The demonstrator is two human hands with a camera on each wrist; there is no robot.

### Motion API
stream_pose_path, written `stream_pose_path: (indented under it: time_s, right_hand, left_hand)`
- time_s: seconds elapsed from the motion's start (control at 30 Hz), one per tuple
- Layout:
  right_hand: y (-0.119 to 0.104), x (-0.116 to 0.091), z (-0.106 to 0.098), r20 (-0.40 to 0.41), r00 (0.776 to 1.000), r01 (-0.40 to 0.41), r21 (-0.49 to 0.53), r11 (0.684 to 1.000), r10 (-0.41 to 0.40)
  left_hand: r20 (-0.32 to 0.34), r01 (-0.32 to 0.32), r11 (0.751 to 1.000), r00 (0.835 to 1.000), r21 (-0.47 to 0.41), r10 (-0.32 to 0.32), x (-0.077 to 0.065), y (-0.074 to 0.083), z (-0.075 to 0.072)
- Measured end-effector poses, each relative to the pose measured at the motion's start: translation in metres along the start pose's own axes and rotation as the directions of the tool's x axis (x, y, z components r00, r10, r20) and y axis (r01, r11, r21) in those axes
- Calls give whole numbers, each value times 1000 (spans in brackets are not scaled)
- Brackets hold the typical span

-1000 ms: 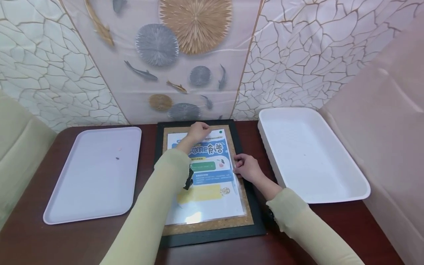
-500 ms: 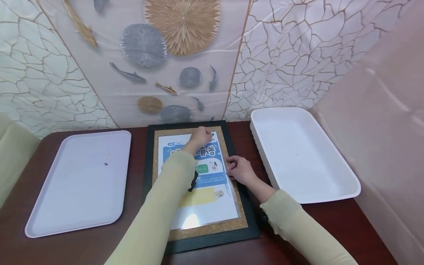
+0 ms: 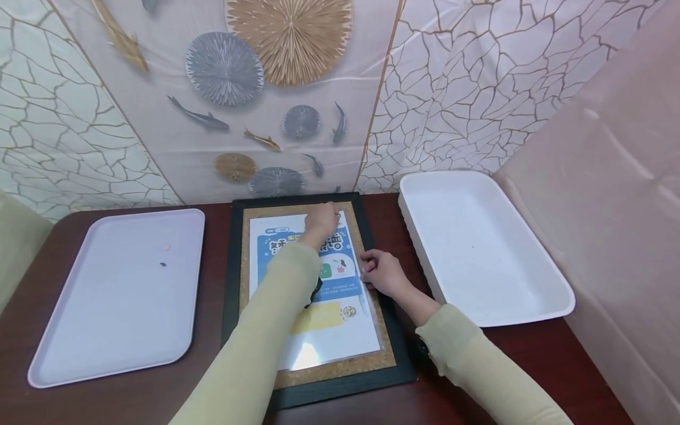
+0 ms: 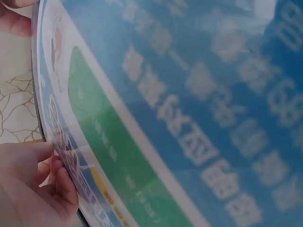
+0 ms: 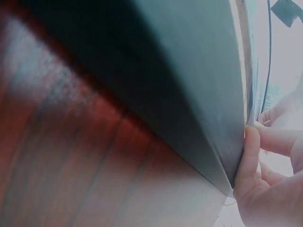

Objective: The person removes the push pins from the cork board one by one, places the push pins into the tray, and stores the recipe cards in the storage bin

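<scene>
A laminated poster (image 3: 340, 345) with blue, green and yellow blocks lies on a cork board (image 3: 340, 369) in a black frame. At its top right corner is my left hand (image 3: 321, 222). In the left wrist view its thumb and forefinger meet around a tiny green pin (image 4: 55, 147), mostly hidden by the fingertips. My right hand (image 3: 385, 273) is at the poster's right edge, halfway down. Seen from the right wrist, its thumb and forefinger (image 5: 252, 142) pinch that edge beside the frame (image 5: 199, 80). The left forearm covers part of the poster.
A shallow white tray (image 3: 127, 330), with a small dark speck on it, lies left of the board. To the right stands a deeper white tray (image 3: 494, 254). Both rest on a dark red-brown table (image 3: 212, 236) against a patterned backdrop (image 3: 462, 106).
My left hand has shifted right along the poster's top to the corner, covering the green dot that showed there. The right hand has stayed at the edge. The head view has turned slightly right.
</scene>
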State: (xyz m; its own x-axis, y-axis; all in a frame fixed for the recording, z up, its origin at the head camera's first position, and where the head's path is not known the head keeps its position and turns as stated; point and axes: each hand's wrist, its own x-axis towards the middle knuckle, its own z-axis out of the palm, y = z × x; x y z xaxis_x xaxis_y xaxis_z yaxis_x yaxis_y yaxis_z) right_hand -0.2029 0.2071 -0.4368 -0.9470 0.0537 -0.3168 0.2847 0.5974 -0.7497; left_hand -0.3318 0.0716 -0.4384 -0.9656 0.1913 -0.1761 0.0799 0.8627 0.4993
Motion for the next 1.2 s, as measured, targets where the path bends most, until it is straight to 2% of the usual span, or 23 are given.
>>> stream_pose_path:
  time_s: [0.23,0.33,0.57,0.67,0.8,0.93,1.03,1.2]
  right_hand:
    - [-1,-1,0,-9,1000,12,6,1000,-12]
    - [-3,-2,2,-5,1000,17,11,1000,-17]
    - [-4,-3,1,-8,1000,-1,-7,1000,1]
    - [-2,-2,0,-9,1000,-15,-5,1000,15]
    - [0,-2,1,-8,1000,-15,-15,1000,15]
    - [-1,-1,2,-9,1000,-4,-24,1000,3]
    - [-3,-2,2,-8,1000,-1,-36,999,0]
    - [-5,-2,2,0,1000,3,-60,998,-3]
  left_hand:
    - [-31,73,992,997,-105,-77,1,0,3]
    - [-24,81,986,996,-143,-85,-2,-3,0]
    - [53,13,976,999,-216,-1,-9,-5,-6]
    - [64,-6,952,998,-307,27,-12,-7,-10]
    - [-12,-29,918,1000,-395,26,-16,-15,-21]
    - [-89,-43,913,996,-405,7,-22,-25,-36]
    - [-104,-56,919,994,-391,17,-28,-33,-46]
    - [-87,-60,922,996,-383,29,-43,-43,-59]
